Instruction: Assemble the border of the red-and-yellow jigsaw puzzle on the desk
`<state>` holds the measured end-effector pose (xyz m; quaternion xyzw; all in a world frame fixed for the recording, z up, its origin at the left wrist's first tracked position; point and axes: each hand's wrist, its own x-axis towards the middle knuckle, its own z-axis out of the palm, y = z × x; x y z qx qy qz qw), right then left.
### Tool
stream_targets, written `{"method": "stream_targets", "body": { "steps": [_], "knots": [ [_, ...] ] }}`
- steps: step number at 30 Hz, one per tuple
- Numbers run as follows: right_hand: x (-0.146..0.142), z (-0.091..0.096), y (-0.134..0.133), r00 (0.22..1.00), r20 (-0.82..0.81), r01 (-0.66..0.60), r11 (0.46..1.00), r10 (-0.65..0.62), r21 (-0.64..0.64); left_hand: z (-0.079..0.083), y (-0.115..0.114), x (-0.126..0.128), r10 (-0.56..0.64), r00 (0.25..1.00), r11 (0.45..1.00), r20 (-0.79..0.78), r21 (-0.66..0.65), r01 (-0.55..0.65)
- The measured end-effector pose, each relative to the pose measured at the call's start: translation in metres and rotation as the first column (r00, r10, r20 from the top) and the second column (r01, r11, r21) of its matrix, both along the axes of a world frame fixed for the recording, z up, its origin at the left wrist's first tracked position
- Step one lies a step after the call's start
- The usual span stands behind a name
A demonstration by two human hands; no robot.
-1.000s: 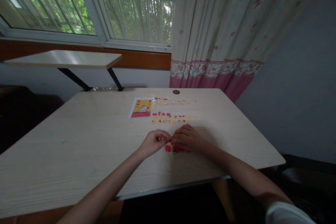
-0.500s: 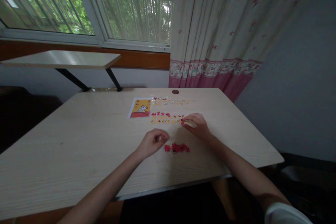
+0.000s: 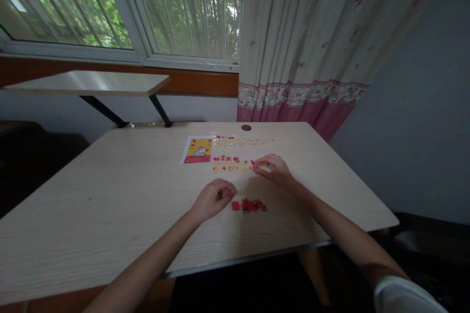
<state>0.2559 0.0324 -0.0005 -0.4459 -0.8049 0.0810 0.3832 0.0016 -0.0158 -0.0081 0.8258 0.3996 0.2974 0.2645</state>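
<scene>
My right hand (image 3: 274,170) is at the right end of the laid-out rows, with thumb and fingers closed on a red puzzle piece (image 3: 255,167). Nearer to me, my left hand (image 3: 215,199) is curled with its fingertips together; whether a small piece is inside cannot be made out. Just right of it lies a loose pile of red puzzle pieces (image 3: 249,205). Rows of yellow and red puzzle pieces (image 3: 229,168) run beyond the hands, and farther back are rows of yellow and white puzzle pieces (image 3: 242,144). To their left is a picture card (image 3: 198,150) showing a white animal on yellow and red.
The pale wooden table (image 3: 121,195) has a round brown cable hole (image 3: 246,127) at its far edge. A raised shelf (image 3: 106,82) on dark supports stands at the back left. Behind the table hang a patterned curtain (image 3: 293,49) and a barred window (image 3: 187,14).
My right hand has shifted slightly away from me, still by the ends of the near rows. My left hand stays in almost the same place. The view has moved a little.
</scene>
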Motion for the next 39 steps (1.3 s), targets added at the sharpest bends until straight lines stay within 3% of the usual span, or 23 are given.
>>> {"method": "stream_targets", "body": {
  "steps": [5,12,19,27,33,39],
  "knots": [
    [-0.010,0.007,0.037,1.000,0.010,-0.019,0.952,0.023,-0.306,0.000,0.001,-0.003,0.004,0.999,0.999,-0.051,0.050,-0.002],
    [-0.026,-0.007,0.080,0.999,0.043,0.010,0.914,0.008,-0.405,0.001,0.000,-0.004,-0.003,0.994,0.997,-0.113,0.082,0.012],
    [-0.024,-0.006,0.091,0.991,0.111,-0.011,0.863,0.077,-0.505,0.003,-0.001,-0.004,-0.008,0.989,0.996,-0.148,0.084,0.020],
    [-0.032,-0.012,0.099,0.991,0.114,-0.002,0.879,0.064,-0.476,0.001,0.000,-0.004,-0.006,0.986,0.997,-0.168,0.072,0.018],
    [-0.033,-0.007,0.096,0.990,0.113,-0.019,0.881,0.082,-0.472,-0.001,0.001,-0.005,-0.017,0.986,0.997,-0.163,0.075,0.029],
    [-0.025,0.004,0.071,0.992,0.098,-0.038,0.939,0.076,-0.342,0.008,-0.001,-0.010,-0.189,0.965,0.975,-0.180,0.085,0.207]
  ]
}}
